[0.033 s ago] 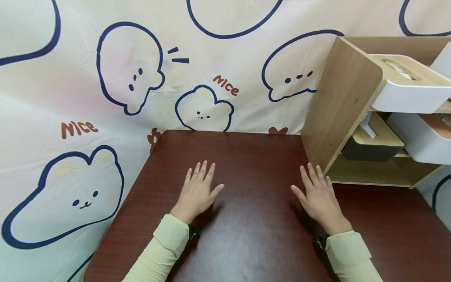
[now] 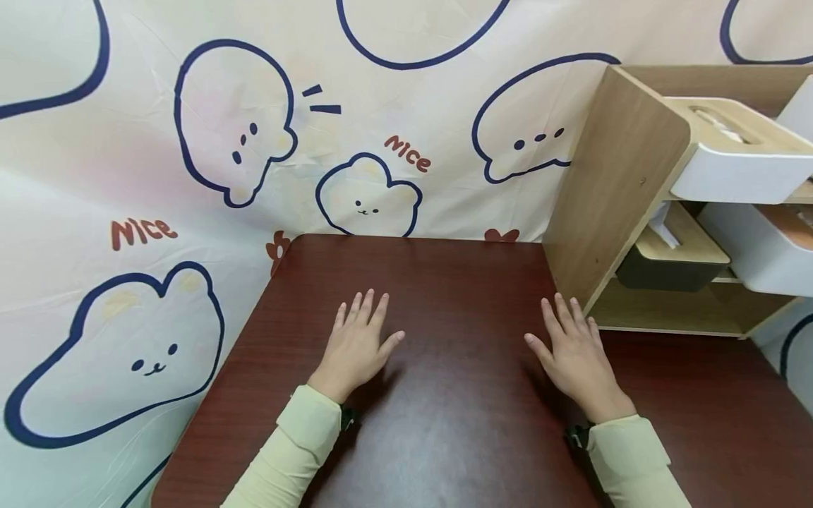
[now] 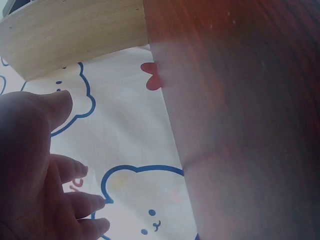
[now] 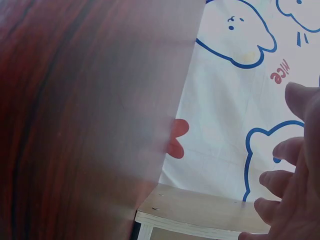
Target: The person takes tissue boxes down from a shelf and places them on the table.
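Over the left part of the dark red-brown table (image 2: pixel 438 395), my left hand (image 2: pixel 357 349) is held palm down with its fingers spread and nothing in it. My right hand (image 2: pixel 574 356) is held the same way at the right, its fingertips close to the wooden shelf unit (image 2: pixel 610 183). Shadows fall on the tabletop beside both hands. In the left wrist view the thumb and fingers of the left hand (image 3: pixel 35 165) extend with bare space around them. The right wrist view likewise shows the right hand (image 4: pixel 295 180) holding nothing.
On the shelves sit a white tissue box with a wooden lid (image 2: pixel 739 173), a dark green one (image 2: pixel 673 268) below it, and a white bin (image 2: pixel 762 247) to the right. A cartoon-printed cloth (image 2: pixel 254 233) hangs along the table's back and left edges.
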The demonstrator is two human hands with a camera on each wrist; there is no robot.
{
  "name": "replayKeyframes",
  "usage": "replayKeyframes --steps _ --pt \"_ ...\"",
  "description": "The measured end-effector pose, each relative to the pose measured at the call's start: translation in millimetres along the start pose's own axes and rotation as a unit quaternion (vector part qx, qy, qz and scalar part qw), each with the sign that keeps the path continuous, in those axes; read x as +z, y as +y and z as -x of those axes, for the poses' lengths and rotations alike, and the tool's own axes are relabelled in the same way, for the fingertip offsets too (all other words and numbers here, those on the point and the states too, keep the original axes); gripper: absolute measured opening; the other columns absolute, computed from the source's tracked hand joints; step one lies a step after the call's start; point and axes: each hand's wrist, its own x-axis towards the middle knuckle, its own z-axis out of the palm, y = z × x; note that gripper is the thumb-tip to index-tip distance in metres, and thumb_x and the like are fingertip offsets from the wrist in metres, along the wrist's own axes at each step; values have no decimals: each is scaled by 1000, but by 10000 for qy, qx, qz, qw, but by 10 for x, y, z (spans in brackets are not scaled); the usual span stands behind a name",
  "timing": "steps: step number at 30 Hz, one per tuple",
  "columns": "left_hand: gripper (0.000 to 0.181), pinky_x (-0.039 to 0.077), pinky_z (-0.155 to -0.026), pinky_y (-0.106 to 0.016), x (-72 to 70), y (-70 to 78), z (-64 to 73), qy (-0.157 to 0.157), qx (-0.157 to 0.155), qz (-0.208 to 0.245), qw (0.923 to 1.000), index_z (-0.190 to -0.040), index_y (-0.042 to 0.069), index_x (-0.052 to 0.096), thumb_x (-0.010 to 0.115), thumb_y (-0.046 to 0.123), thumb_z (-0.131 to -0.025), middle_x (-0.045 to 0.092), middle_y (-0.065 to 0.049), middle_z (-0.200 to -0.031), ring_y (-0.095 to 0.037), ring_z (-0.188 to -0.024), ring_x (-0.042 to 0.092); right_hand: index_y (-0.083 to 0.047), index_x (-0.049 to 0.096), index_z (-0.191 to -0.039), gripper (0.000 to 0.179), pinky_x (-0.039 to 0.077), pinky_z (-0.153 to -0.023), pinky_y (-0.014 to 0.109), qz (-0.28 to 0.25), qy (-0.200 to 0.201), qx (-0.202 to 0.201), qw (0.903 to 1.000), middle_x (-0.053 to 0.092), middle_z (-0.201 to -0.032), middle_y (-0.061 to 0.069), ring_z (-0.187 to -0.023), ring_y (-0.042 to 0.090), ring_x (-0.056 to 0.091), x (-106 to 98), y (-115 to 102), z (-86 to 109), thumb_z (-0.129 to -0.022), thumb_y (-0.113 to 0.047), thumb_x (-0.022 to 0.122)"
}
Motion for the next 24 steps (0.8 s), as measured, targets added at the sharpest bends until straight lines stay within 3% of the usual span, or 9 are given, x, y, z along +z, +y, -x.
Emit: replayKeyframes --steps 14,20,24 --pt "73 11 -114 -55 92 75 6 -42 182 -49 9998 -154 11 31 41 58 -98 26 -19 -156 -37 -144 20 -3 19 -155 74 1 -110 64 -258 -1 154 9995 11 -158 24 -144 43 3 23 220 205 -102 -51 38" --pt "71 13 -113 -56 77 89 -44 -47 405 -203 9990 -152 10 35 43 56 -99 29 -19 -154 -37 -143 23 3 30 -150 69 13 -107 67 -745 235 369 9963 25 -152 29 -143 46 10 -48 388 382 -103 -46 43" --pt "70 15 -113 -56 39 84 -89 -55 559 -358 9978 -151 9 37 46 54 -98 32 -19 -153 -38 -141 26 6 43 -142 63 28 -98 68 -811 485 738 9928 41 -141 32 -132 50 32 -186 546 512 -103 -44 45"
